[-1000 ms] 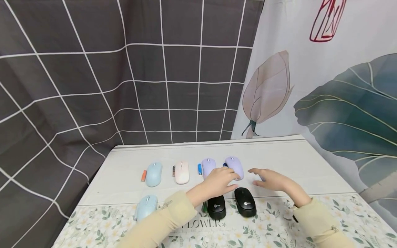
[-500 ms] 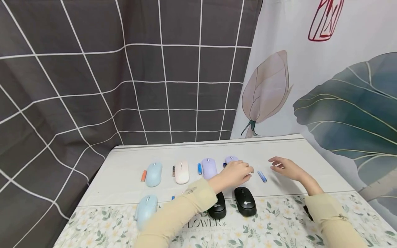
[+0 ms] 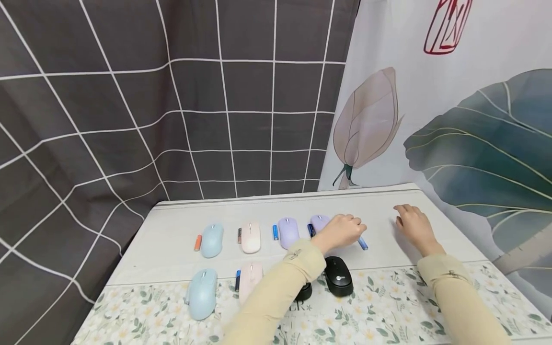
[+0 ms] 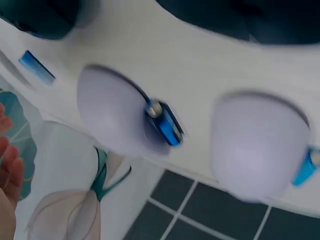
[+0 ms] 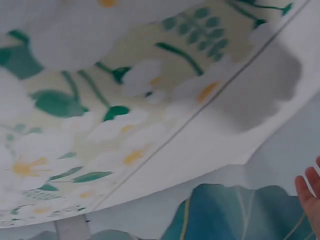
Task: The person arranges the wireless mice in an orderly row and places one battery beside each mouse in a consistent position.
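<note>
My left hand [image 3: 340, 231] is over the white part of the table, its fingers loosely bent and holding nothing. It overlaps a purple mouse [image 3: 319, 221] in the head view, and a blue battery [image 3: 363, 243] lies just past it. A dark blue battery [image 4: 165, 122] lies against that mouse in the left wrist view. Farther right, my right hand [image 3: 416, 227] hovers above the table with relaxed fingers and nothing in them; only some fingertips [image 5: 309, 187] show in the right wrist view. A black mouse [image 3: 338, 276] stands nearer me, below the left hand.
In the back row are a light blue mouse [image 3: 212, 240] with an orange battery [image 3: 198, 242], a pale pink mouse [image 3: 250, 237] and another purple mouse [image 3: 288, 233]. In front are another light blue mouse [image 3: 202, 294] and a pink mouse [image 3: 250, 278]. My left sleeve partly hides another black mouse [image 3: 304, 292].
My right hand has moved right, away from the blue battery, uncovering it. My left hand has moved right across the purple mouse toward that battery. The front pink mouse has come into view.
</note>
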`<state>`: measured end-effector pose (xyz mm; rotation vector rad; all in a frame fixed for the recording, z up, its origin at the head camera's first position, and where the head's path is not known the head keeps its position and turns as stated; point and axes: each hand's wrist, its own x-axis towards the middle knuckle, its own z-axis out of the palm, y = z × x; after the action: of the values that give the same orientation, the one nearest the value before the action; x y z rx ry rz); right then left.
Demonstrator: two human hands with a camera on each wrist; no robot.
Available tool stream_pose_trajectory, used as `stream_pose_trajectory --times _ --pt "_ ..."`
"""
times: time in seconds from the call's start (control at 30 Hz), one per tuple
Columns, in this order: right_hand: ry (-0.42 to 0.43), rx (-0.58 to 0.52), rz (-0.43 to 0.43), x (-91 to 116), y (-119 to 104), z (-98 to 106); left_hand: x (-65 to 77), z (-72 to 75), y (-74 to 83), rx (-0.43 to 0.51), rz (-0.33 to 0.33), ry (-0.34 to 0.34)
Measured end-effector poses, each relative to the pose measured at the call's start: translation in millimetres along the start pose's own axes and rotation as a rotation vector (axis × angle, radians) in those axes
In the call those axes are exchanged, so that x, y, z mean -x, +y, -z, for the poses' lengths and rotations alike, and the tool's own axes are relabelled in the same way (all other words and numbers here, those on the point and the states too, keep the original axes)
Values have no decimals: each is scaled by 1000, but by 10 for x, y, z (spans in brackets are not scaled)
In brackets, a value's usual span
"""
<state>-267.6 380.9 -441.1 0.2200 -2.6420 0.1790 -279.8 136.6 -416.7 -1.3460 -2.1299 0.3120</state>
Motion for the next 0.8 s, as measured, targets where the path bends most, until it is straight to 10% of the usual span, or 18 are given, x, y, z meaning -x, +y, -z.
stream_pose_trajectory --times 0.2,0.53,0.8 --pt "9 60 -10 87 146 -20 -176 -144 195 104 -40 -230" --pt "-322 23 -184 119 286 72 -298 -87 375 293 119 -564" --pt "-248 28 -146 59 248 25 -248 -102 425 361 177 -597"
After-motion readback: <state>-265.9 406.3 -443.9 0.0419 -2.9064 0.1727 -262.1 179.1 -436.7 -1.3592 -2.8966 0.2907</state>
